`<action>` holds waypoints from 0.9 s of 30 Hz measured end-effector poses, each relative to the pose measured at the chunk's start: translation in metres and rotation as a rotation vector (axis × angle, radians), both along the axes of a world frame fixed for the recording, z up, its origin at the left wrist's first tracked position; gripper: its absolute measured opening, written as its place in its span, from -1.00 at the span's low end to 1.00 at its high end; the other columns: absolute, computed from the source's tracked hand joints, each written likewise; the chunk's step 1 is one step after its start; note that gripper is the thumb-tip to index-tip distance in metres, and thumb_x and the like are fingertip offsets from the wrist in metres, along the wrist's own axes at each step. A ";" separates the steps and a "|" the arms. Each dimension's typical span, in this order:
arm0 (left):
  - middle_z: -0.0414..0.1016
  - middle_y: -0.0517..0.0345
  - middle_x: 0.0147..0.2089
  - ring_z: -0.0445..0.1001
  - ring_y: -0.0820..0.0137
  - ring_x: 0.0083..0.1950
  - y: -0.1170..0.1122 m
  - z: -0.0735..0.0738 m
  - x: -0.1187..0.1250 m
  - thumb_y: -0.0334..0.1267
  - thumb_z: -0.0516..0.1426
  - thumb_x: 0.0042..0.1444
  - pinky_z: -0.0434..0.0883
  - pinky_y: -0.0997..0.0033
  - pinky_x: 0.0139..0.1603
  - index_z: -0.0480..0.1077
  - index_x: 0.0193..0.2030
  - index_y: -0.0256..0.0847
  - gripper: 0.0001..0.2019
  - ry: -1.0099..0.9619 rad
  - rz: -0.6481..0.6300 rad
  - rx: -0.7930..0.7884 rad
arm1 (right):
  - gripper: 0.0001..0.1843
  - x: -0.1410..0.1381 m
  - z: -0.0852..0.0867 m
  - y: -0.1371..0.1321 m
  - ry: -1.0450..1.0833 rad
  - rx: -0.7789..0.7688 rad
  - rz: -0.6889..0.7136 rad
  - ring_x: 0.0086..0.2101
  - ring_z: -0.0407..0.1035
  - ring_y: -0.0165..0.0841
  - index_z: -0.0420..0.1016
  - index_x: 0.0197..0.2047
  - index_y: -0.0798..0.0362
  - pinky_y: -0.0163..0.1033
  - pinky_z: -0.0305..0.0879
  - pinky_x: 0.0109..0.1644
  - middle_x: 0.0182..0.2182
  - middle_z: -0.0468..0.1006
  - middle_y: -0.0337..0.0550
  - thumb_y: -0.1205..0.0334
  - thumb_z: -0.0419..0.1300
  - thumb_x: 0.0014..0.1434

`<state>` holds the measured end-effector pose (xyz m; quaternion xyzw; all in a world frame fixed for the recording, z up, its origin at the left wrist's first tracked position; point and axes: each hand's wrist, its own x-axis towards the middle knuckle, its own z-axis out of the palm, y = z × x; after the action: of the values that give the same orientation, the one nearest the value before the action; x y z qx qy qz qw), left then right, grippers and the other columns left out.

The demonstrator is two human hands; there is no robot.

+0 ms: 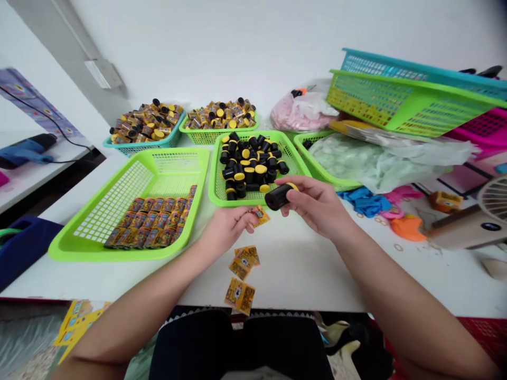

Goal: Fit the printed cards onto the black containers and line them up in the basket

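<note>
My right hand [312,203] grips a black cylindrical canister [276,197] with a yellow cap, holding it sideways just above the near rim of a green basket. My left hand [226,228] pinches a small gold printed label [260,216] between its fingertips, close to the canister but apart from it. Several more gold labels [240,279] lie loose on the white table [301,274] below my hands. The green basket [253,168] in front of me holds a heap of black canisters with yellow caps.
To the left, a large green basket [127,206] holds rows of wrapped canisters, and two further baskets [144,142] of wrapped canisters stand behind. On the right are plastic bags [368,161], stacked baskets [412,100], blue gloves [366,201] and a small fan [493,198].
</note>
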<state>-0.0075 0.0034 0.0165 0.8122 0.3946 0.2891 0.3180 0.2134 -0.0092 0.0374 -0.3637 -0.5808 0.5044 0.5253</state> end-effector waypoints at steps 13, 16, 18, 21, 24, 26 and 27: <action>0.59 0.25 -0.42 0.51 0.45 -0.38 -0.005 -0.012 -0.010 -0.12 0.04 0.35 0.45 0.50 -0.19 0.46 0.19 -0.11 -0.64 -0.196 -0.079 0.150 | -0.60 -0.006 -0.005 -0.001 -0.227 -0.107 0.095 -0.54 0.36 -0.44 0.59 -0.07 -0.01 -0.32 0.26 -0.50 -0.56 0.51 -0.28 0.03 0.43 0.05; 0.58 0.25 -0.38 0.49 0.45 -0.38 -0.005 -0.014 -0.006 -0.10 0.16 0.26 0.44 0.50 -0.25 0.31 0.33 -0.10 -0.49 -0.219 -0.095 0.061 | -0.58 -0.009 -0.004 -0.003 -0.232 -0.026 0.072 -0.47 0.40 -0.43 0.61 -0.11 -0.04 -0.30 0.36 -0.45 -0.40 0.56 -0.23 0.10 0.49 -0.07; 0.61 0.19 -0.26 0.52 0.43 -0.31 -0.006 -0.015 -0.003 -0.13 0.22 0.19 0.45 0.49 -0.26 0.03 0.47 -0.08 -0.25 -0.293 -0.101 -0.076 | -0.59 -0.009 -0.002 -0.005 -0.226 0.072 0.070 -0.40 0.42 -0.44 0.64 -0.14 -0.06 -0.28 0.43 -0.37 -0.23 0.56 -0.17 0.16 0.51 -0.11; 0.60 0.13 -0.14 0.56 0.41 -0.23 -0.009 -0.014 0.000 -0.20 0.23 0.17 0.47 0.46 -0.17 -0.31 0.53 -0.06 -0.04 -0.349 -0.145 -0.157 | -0.63 -0.010 -0.001 -0.007 -0.232 0.106 0.158 -0.32 0.46 -0.43 0.65 -0.11 -0.10 -0.27 0.47 -0.31 -0.10 0.54 -0.12 0.17 0.47 -0.05; 0.60 0.19 -0.21 0.55 0.42 -0.28 -0.011 -0.015 -0.001 -0.19 0.22 0.20 0.47 0.48 -0.21 -0.33 0.52 -0.04 -0.06 -0.209 -0.151 -0.040 | -0.62 -0.013 -0.001 -0.009 -0.257 -0.018 0.185 -0.38 0.48 -0.41 0.63 -0.09 -0.03 -0.28 0.46 -0.35 -0.28 0.60 -0.15 0.07 0.43 0.01; 0.61 0.18 -0.17 0.56 0.40 -0.25 -0.011 -0.018 -0.003 -0.19 0.20 0.22 0.47 0.47 -0.21 -0.28 0.52 -0.01 -0.11 -0.093 -0.140 0.119 | -0.62 -0.017 -0.003 -0.011 -0.357 -0.105 0.100 -0.49 0.46 -0.40 0.60 -0.21 0.02 -0.30 0.40 -0.44 -0.46 0.60 -0.20 -0.03 0.44 -0.02; 0.61 0.15 -0.13 0.57 0.39 -0.21 -0.011 -0.020 -0.003 -0.19 0.19 0.23 0.47 0.44 -0.17 -0.25 0.51 0.00 -0.14 -0.046 -0.133 0.207 | -0.63 -0.019 -0.003 -0.013 -0.435 -0.138 0.039 -0.56 0.44 -0.41 0.57 -0.32 0.04 -0.31 0.35 -0.50 -0.55 0.57 -0.23 -0.10 0.42 0.00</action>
<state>-0.0104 -0.0072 -0.0033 0.8582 0.3007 0.3250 0.2598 0.1944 -0.0217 0.0343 -0.4876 -0.6516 0.4627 0.3515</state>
